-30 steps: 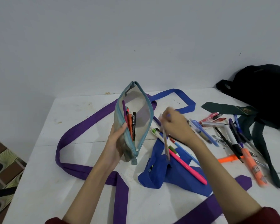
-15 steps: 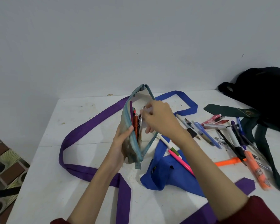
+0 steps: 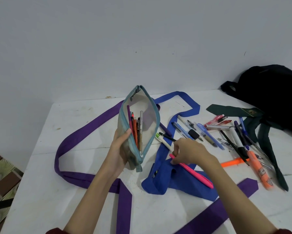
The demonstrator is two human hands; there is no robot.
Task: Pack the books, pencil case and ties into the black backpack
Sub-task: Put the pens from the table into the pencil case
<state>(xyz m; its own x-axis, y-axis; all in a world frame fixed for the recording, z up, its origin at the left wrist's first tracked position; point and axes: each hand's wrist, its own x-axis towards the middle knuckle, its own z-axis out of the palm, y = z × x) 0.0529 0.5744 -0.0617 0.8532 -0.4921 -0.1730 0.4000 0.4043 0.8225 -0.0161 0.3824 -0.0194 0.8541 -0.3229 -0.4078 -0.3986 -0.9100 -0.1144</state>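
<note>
pencil case [image 3: 139, 125] unzipped, pens inside

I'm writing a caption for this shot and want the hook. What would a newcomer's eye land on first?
First, the open pencil case held upright mid-table by the left hand, a few pens standing inside. Next, the right hand closing its grip on a pink pen lying on the blue tie. Then the scatter of pens on the right, near the black backpack at the table's far right corner.
</note>
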